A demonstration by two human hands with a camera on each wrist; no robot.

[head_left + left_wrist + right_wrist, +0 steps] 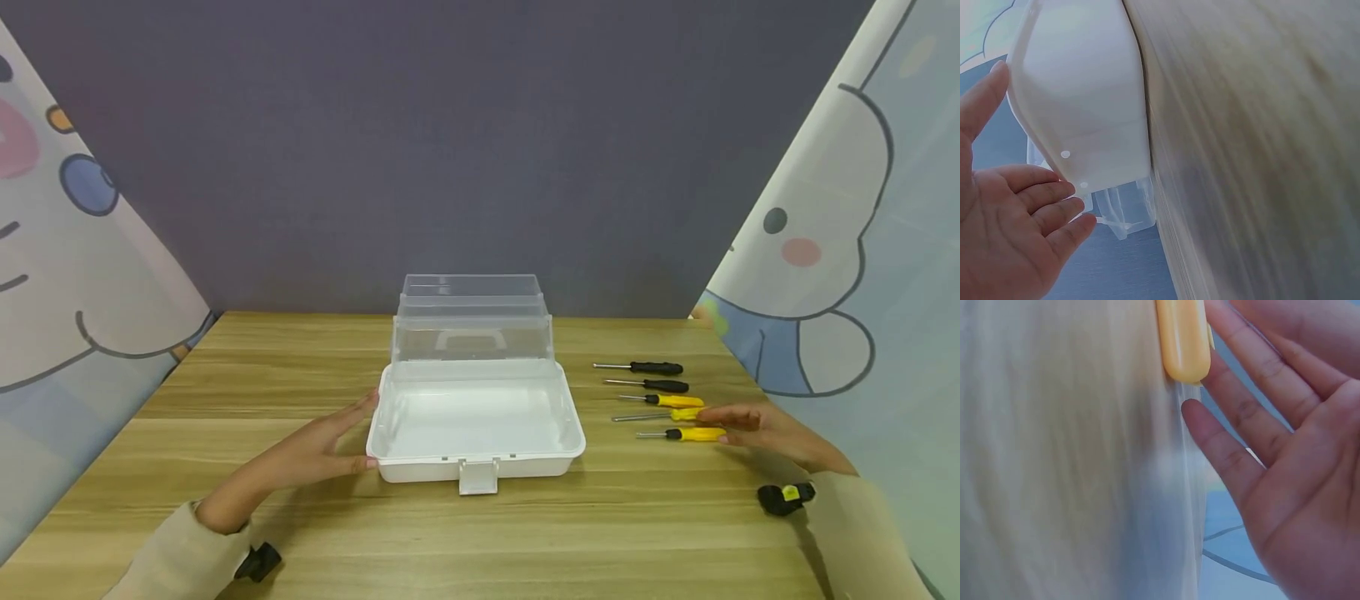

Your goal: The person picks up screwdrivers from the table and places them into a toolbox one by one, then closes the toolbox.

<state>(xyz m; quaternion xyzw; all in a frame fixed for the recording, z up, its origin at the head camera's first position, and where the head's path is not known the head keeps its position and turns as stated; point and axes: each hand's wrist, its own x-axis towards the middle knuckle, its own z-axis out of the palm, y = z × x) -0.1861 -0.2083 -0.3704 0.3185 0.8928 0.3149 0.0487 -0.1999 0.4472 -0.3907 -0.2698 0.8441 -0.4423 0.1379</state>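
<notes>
A white plastic toolbox (480,421) stands on the table, its clear lid (471,333) raised at the back and its latch (477,477) hanging in front. My left hand (322,450) is at the box's left end, thumb and fingers spread straight and touching the rim; in the left wrist view the hand (1010,219) lies alongside the box wall (1085,94). To the right, my right hand (768,429) reaches over the handle ends of a yellow screwdriver (684,414) and the nearest yellow screwdriver (697,434). Its fingers (1229,450) extend beside a yellow handle (1185,344).
Behind those lie another yellow screwdriver (678,401) and two black screwdrivers, one nearer (666,386) and one farther (656,367), shafts pointing left. A grey panel (465,150) closes off the table's back, with cartoon-printed sheets (832,242) at both sides.
</notes>
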